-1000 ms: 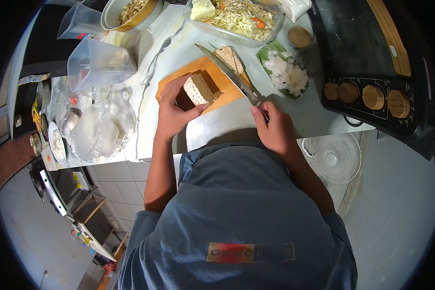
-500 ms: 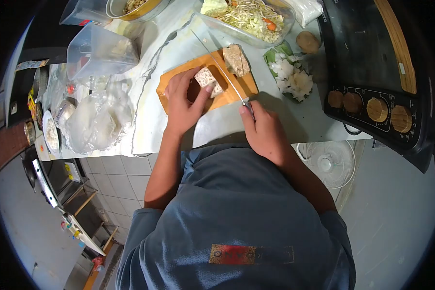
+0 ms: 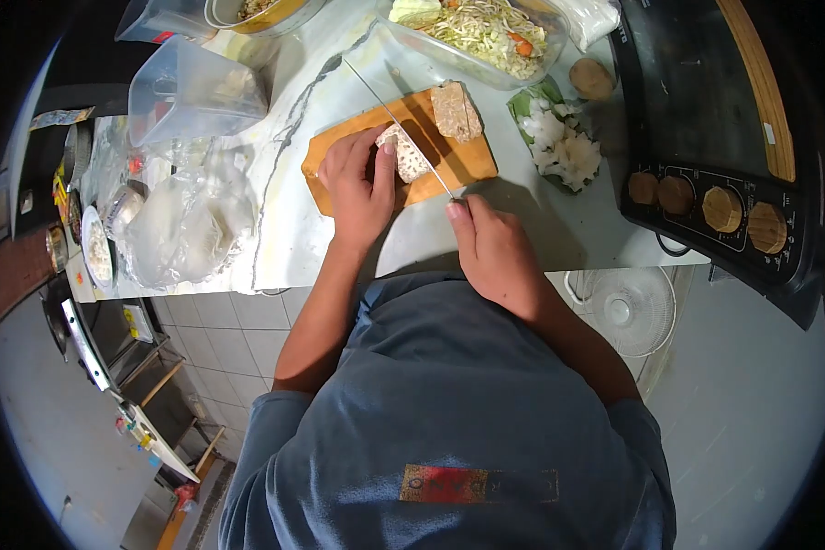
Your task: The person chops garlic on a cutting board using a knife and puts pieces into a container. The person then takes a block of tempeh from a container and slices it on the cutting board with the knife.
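Observation:
On the wooden cutting board (image 3: 475, 165) lies a speckled block (image 3: 411, 163), with my left hand (image 3: 356, 188) gripping it from the left. My right hand (image 3: 493, 243) is wrapped round the handle of a long knife (image 3: 428, 162). The blade, seen nearly edge-on, runs up and left along the block's right side; whether it has entered the block I cannot tell. Another speckled piece (image 3: 456, 112) rests at the board's upper right, apart from both hands.
Behind the board stands a clear container of shredded vegetables (image 3: 486, 37). White pieces on a leaf (image 3: 559, 142) and a round brown item (image 3: 591, 79) are to the right, before a black appliance (image 3: 706, 197). Plastic bags (image 3: 188, 225) and a clear jug (image 3: 192, 96) are at the left.
The knife has moved left from beside the block to against its right side. My left fingers have shifted on the block, which now lies flatter than a second ago.

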The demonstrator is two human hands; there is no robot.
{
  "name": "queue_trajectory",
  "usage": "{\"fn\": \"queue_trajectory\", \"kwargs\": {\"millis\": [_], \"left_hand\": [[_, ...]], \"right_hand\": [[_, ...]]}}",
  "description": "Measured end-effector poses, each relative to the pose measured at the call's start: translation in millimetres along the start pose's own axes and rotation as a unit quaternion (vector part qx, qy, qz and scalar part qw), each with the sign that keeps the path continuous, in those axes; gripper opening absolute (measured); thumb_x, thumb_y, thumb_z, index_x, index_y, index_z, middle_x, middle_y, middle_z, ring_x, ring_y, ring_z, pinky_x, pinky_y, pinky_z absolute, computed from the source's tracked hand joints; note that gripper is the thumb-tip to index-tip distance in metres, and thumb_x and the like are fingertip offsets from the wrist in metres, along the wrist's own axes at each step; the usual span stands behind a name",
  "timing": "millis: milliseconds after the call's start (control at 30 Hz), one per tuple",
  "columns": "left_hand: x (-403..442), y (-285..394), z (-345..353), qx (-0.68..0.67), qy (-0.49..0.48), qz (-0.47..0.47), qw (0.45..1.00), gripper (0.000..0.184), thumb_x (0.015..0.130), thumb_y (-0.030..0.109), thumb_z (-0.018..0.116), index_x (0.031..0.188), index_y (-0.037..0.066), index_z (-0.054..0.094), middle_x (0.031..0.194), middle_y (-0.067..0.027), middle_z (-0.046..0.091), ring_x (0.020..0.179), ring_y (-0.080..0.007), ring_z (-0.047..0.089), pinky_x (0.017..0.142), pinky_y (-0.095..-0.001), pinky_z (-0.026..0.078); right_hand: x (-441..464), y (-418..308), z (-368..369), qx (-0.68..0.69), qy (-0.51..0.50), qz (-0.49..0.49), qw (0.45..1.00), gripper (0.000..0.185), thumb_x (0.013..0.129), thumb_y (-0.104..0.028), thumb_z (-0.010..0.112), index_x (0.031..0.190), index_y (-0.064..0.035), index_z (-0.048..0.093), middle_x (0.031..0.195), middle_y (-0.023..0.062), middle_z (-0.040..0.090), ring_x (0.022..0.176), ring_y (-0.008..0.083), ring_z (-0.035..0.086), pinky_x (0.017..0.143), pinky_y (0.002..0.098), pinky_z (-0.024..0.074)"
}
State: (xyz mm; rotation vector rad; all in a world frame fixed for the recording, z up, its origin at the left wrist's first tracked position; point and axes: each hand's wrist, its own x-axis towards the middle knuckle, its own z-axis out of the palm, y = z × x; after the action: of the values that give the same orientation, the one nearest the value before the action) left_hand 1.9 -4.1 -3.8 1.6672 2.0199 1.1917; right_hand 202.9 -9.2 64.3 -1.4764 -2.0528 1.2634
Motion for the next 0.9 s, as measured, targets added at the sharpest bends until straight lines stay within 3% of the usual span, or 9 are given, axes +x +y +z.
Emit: {"fn": "queue_trajectory", "kwargs": {"millis": [100,900], "left_hand": [[-0.3,0.8,0.0,0.017,0.002,0.006,1.000,0.024,0.097,0.023,0.065,0.115,0.008,0.072,0.107,-0.0095,0.069,0.107,-0.0273,0.059,0.098,-0.0412,0.035],[-1.0,-0.2,1.7,0.020,0.004,0.007,1.000,0.024,0.096,0.022,0.065,0.115,0.009,0.072,0.106,-0.0088,0.069,0.106,-0.0267,0.059,0.095,-0.0412,0.035]], "right_hand": [[-1.3,2.3,2.9,-0.019,-0.008,0.015,1.000,0.034,0.108,-0.028,0.046,0.096,0.0028,0.057,0.082,0.0286,0.064,0.081,0.0507,0.061,0.072,0.0558,0.0470],[-0.2,0.9,5.8,-0.028,-0.007,0.023,0.999,0.034,0.107,-0.027,0.048,0.095,0.0032,0.057,0.079,0.0290,0.064,0.079,0.0508,0.062,0.070,0.0565,0.0474]]}}
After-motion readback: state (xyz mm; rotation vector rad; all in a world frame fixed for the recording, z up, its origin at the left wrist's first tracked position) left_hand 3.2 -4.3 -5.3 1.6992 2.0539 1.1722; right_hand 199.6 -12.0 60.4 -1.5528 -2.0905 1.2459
